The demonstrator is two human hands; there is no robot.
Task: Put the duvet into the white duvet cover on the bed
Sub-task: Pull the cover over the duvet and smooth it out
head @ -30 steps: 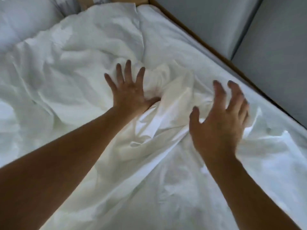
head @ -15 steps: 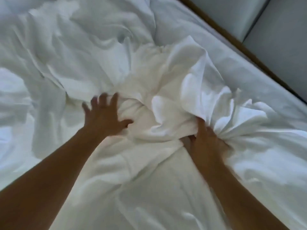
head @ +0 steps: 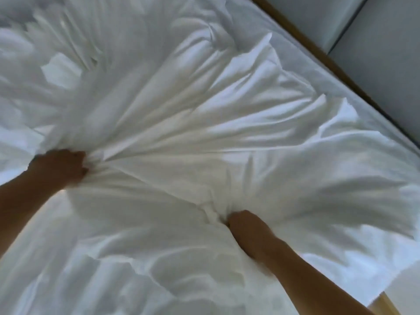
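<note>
White bedding fills the head view: a crumpled white duvet cover (head: pixel 186 123) spread over the bed, with folds fanning out from my two fists. My left hand (head: pixel 61 167) is closed on a bunch of the cover at the left. My right hand (head: pixel 244 226) is closed on another bunch lower and to the right. The cloth is pulled taut between and beyond the hands. I cannot tell the duvet from the cover, since both are white and the picture is blurred.
The bed's wooden edge (head: pixel 322 55) runs diagonally at the upper right, with grey panels (head: pixel 386 53) beyond it. A light wooden corner (head: pixel 386 305) shows at the bottom right. A flat white sheet (head: pixel 341 264) lies under the cover near my right forearm.
Both hands went from open and spread above the bedding to closed fists on the cloth. They have pulled it toward me, and the folds now radiate from the grips.
</note>
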